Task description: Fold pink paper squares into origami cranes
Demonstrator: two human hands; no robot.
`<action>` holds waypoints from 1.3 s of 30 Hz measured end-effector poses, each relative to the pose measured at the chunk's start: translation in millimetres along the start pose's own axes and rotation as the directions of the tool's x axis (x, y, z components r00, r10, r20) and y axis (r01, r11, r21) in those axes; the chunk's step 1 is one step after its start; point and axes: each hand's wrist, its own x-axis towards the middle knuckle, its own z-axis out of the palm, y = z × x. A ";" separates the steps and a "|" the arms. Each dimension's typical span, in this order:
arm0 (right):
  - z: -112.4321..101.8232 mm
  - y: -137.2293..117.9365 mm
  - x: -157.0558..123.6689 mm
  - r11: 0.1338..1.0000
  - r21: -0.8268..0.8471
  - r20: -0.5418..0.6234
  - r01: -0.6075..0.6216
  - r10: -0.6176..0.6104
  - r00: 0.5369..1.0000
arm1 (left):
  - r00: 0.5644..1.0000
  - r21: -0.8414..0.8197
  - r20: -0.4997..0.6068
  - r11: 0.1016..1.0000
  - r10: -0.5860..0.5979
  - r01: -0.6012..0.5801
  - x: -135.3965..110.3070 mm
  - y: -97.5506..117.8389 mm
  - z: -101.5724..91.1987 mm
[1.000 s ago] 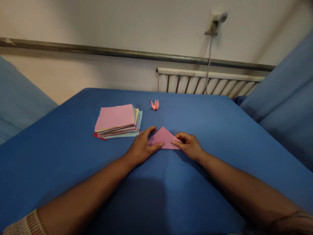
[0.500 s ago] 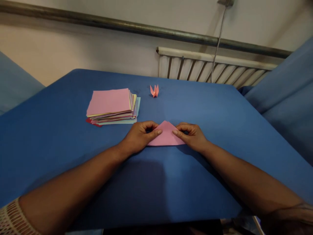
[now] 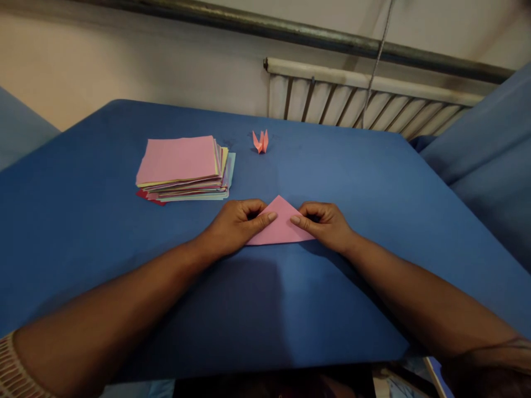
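Note:
A pink sheet of paper [image 3: 282,225], folded into a triangle, is held just above or on the blue table, its point facing away from me and its long folded edge toward me. My left hand [image 3: 240,224] pinches its left slope, thumb on the front and fingers behind. On the right slope my right hand [image 3: 326,224] pinches in the same way. The fingers behind the paper are partly hidden. Farther back stands a small folded pink paper figure [image 3: 260,142] with upright points, apart from both hands.
A stack of coloured paper [image 3: 178,163], pink on top, lies at the left beyond my left hand, with a red piece sticking out below. The blue table [image 3: 365,309] reaches back toward a radiator [image 3: 332,94] and a pipe. Blue cloth [image 3: 493,155] hangs at the right.
The view has tilted slightly downward. The paper's far corners now line up in one sharp point, and both hands keep their pinch on it.

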 end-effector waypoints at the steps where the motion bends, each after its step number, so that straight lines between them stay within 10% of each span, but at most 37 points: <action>1: -0.7 -0.7 -0.4 1.000 -0.004 0.008 0.007 -0.007 1.000 | 1.000 -0.005 0.002 1.000 -0.004 0.004 -0.6 1.2 0.1; 39: -0.3 3.4 -0.1 0.989 0.123 0.086 -0.081 0.071 0.994 | 1.000 0.034 -0.003 0.999 0.005 -0.005 -2.1 5.8 -1.3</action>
